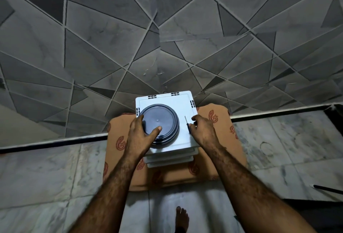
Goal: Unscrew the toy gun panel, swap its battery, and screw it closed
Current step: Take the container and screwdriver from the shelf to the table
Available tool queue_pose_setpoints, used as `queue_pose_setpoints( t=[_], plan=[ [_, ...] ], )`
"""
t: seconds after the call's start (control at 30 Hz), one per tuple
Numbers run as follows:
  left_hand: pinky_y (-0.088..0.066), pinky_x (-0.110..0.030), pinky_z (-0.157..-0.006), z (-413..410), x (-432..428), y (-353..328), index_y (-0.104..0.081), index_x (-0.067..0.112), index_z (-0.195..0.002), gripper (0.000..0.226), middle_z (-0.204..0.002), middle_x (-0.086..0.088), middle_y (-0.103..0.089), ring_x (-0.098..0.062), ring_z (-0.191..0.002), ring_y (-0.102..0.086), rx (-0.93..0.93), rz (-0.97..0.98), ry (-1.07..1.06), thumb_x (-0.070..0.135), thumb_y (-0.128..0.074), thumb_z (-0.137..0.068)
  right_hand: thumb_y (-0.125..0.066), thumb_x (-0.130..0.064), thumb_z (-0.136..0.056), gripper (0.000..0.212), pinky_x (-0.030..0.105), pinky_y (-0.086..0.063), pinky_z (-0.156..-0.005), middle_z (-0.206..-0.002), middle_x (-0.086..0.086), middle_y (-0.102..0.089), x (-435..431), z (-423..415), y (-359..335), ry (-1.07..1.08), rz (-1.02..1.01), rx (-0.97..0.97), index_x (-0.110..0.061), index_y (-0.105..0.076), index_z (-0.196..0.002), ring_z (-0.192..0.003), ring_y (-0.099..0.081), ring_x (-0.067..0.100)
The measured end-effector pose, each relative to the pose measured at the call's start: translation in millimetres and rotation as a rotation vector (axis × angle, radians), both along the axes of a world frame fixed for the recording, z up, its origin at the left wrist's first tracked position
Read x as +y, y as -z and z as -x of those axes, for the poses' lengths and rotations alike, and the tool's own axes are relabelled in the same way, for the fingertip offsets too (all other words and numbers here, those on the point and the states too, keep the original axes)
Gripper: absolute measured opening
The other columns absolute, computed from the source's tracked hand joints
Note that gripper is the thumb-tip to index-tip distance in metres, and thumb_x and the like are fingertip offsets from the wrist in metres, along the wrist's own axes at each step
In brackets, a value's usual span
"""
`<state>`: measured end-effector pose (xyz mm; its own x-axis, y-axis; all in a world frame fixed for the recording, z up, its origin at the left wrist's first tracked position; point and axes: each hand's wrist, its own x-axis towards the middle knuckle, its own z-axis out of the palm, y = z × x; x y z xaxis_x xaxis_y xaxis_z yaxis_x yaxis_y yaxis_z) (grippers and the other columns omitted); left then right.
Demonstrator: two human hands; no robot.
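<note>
A small screwdriver (187, 124) with a blue handle and a thin metal shaft lies on the right part of a white square stool top (183, 102). My right hand (203, 130) is on it, fingers curled around the handle. A dark blue round lidded container (163, 117) stands on the left half of the stool top. My left hand (143, 132) grips its near left side, thumb pressed on the lid. No toy gun or battery is in view.
The stool stands on an orange patterned cloth (222, 121) against a grey tiled wall (167, 28). A marble floor (46, 173) spreads around it. My bare foot (181, 218) is at the bottom. A dark rod (326, 189) lies at the right.
</note>
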<state>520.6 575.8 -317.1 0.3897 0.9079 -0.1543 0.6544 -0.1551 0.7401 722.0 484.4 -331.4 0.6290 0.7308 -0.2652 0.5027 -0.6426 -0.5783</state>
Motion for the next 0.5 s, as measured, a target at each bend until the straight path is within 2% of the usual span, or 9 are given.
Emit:
queue_pose_setpoints(
  t=[0.1, 0.23, 0.33, 0.43, 0.5],
  plan=[
    [-0.047, -0.042, -0.102, -2.3, 8.1, 6.6, -0.043, 0.012, -0.142, 0.079, -0.137, -0.01, -0.049, -0.024, -0.124, -0.05, 0.009, 0.004, -0.024, 0.054, -0.069, -0.081, -0.054, -0.024, -0.095, 0.036, 0.031, -0.046, -0.093, -0.127, 0.012, -0.06, 7.4, -0.3, 7.6, 0.018, 0.033, -0.025, -0.009, -0.056, -0.128, -0.111, -0.058, 0.028],
    [-0.051, -0.043, -0.095, -4.3, 17.7, 15.4, -0.052, 0.015, -0.13, 0.068, -0.126, -0.008, -0.054, -0.023, -0.113, -0.055, 0.008, 0.008, -0.056, 0.056, -0.07, -0.078, -0.053, -0.025, -0.096, 0.033, 0.033, -0.048, -0.089, -0.12, 0.013, -0.06, 14.7, 4.0, 15.9, 0.036, 0.082, -0.041, -0.008, -0.055, -0.125, -0.106, -0.06, 0.028],
    [-0.054, -0.042, -0.091, -5.5, 21.3, 19.8, -0.054, 0.017, -0.126, 0.074, -0.123, -0.007, -0.058, -0.022, -0.109, -0.058, 0.009, 0.027, -0.093, 0.066, -0.065, -0.072, -0.051, -0.025, -0.098, 0.033, 0.033, -0.047, -0.087, -0.118, 0.015, -0.059, 17.0, 6.2, 20.8, 0.021, 0.119, -0.065, -0.006, -0.054, -0.125, -0.104, -0.06, 0.03],
    [-0.049, -0.038, -0.095, -6.8, 22.2, 20.8, -0.051, 0.013, -0.134, 0.071, -0.132, -0.01, -0.054, -0.027, -0.118, -0.056, 0.011, 0.062, -0.149, 0.054, -0.069, -0.079, -0.052, -0.024, -0.097, 0.032, 0.033, -0.048, -0.085, -0.117, 0.016, -0.06, 18.5, 6.2, 26.7, 0.011, 0.15, -0.088, -0.005, -0.054, -0.123, -0.104, -0.06, 0.031],
    [-0.048, -0.042, -0.096, -6.3, 23.0, 23.4, -0.048, 0.011, -0.137, 0.07, -0.135, -0.01, -0.052, -0.03, -0.121, -0.054, 0.019, 0.102, -0.188, 0.048, -0.07, -0.082, -0.052, -0.024, -0.097, 0.031, 0.033, -0.048, -0.085, -0.117, 0.016, -0.06, 20.3, 6.8, 27.5, 0.012, 0.156, -0.108, -0.005, -0.054, -0.122, -0.104, -0.061, 0.031]
  ],
)
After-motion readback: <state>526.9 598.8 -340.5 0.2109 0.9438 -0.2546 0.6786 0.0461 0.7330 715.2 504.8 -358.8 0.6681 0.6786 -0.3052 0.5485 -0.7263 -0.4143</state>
